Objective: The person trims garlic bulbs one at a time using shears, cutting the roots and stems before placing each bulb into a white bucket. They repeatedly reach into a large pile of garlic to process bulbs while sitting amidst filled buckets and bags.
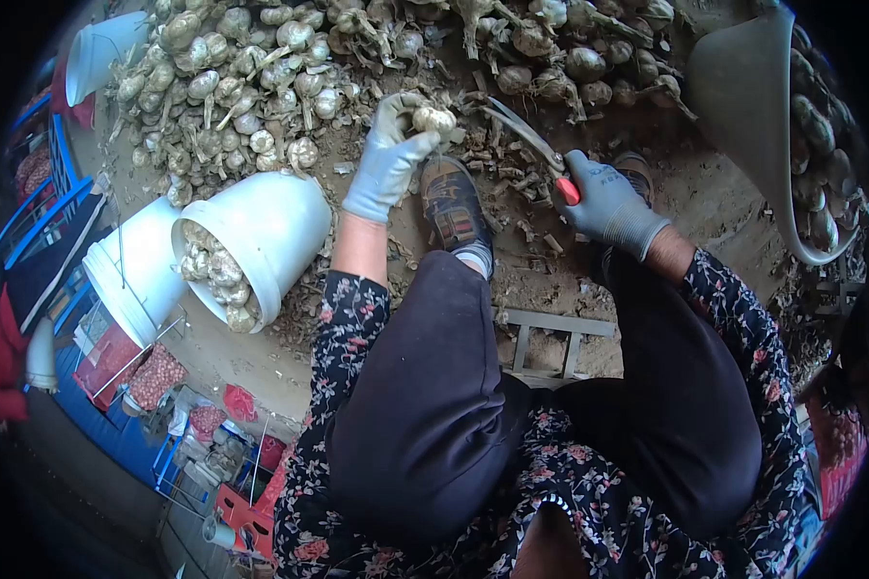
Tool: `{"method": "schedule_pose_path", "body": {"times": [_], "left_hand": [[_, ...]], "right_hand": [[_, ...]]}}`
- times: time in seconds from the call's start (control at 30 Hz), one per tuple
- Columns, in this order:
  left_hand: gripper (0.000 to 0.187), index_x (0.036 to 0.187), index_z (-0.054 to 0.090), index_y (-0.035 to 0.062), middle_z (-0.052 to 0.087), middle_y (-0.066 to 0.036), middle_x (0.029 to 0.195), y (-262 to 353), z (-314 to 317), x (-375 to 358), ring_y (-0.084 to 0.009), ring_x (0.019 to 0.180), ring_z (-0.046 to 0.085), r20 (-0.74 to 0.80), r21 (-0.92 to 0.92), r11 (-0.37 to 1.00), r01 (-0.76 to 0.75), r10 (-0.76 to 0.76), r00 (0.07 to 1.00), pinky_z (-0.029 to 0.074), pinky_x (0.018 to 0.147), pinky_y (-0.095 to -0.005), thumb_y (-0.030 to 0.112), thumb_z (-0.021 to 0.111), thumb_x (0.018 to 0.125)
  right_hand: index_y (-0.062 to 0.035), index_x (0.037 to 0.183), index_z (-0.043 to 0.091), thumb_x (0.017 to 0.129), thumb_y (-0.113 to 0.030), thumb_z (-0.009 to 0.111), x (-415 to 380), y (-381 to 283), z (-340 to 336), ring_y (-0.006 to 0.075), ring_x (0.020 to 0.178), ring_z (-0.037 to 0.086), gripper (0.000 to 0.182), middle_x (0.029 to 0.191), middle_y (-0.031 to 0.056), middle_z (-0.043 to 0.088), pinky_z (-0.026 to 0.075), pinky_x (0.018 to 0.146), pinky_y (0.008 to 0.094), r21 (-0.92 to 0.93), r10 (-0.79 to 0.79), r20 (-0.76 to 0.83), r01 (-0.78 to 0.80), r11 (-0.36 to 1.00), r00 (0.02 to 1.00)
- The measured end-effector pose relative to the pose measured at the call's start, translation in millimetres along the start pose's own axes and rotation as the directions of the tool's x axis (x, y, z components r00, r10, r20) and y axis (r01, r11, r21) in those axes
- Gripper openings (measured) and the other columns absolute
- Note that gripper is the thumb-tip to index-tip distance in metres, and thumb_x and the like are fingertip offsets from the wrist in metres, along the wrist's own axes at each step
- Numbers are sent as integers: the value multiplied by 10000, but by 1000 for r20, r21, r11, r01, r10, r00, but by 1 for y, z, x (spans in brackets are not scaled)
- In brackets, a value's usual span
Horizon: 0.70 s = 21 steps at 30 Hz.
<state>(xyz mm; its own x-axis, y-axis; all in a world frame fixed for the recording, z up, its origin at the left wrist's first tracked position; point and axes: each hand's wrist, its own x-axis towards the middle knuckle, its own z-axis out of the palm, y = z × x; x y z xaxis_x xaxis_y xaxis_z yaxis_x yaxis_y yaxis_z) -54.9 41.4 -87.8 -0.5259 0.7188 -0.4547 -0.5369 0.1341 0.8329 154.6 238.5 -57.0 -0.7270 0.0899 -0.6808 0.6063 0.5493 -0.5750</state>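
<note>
My left hand [393, 154], in a pale glove, pinches a garlic bulb [434, 121] between thumb and fingers, above my shoe. My right hand [608, 200], in a grey glove, is closed round the red handle of a pair of garden shears [528, 132]. Their metal blades point up and left toward the bulb without touching it. Ahead of my left hand spreads a heap of garlic bulbs [294, 72] with short stems. Another heap of garlic [586, 65], with longer stalks and roots, lies beyond the shears.
A tipped white bucket [294, 217] holding garlic lies left of my knee, beside another white bucket [135, 265]. At right stands a large pale container [743, 116] with garlic. Trimmings [521, 183] litter the ground round my shoes. Filled red net bags [156, 376] stand far left.
</note>
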Motion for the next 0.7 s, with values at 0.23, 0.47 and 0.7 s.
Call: {"method": "schedule_pose_path", "body": {"times": [0.23, 0.47, 0.7], "left_hand": [[703, 1325, 310, -82, 511, -132, 1185, 23, 35, -5, -178, 1085, 514, 48, 215, 977, -2, -8, 999, 431, 943, -275, -7, 654, 716], [753, 1315, 356, -77, 544, -127, 1118, 21, 57, -13, -172, 1042, 535, -84, 614, 786, -72, 156, 984, 449, 904, -282, 72, 722, 674], [757, 1290, 360, -68, 558, -149, 1104, 23, 54, -13, -211, 1000, 575, -91, 576, 815, -71, 151, 984, 487, 865, -308, 88, 755, 663]], "right_hand": [[-33, 1017, 456, 814, -290, 619, 0, -23, -16, 357, 902, 602, 366, 931, 196, 586, 483, 778, 442, -303, -168, -131, 122, 945, 977], [-34, 1052, 457, 815, -331, 624, 1, -36, -19, 349, 906, 612, 416, 953, 184, 590, 478, 795, 454, -362, -154, -93, 111, 926, 984], [-47, 972, 432, 733, -179, 654, 2, -25, -7, 372, 831, 591, 352, 868, 182, 574, 474, 710, 452, -292, -169, -124, 127, 948, 978]]}}
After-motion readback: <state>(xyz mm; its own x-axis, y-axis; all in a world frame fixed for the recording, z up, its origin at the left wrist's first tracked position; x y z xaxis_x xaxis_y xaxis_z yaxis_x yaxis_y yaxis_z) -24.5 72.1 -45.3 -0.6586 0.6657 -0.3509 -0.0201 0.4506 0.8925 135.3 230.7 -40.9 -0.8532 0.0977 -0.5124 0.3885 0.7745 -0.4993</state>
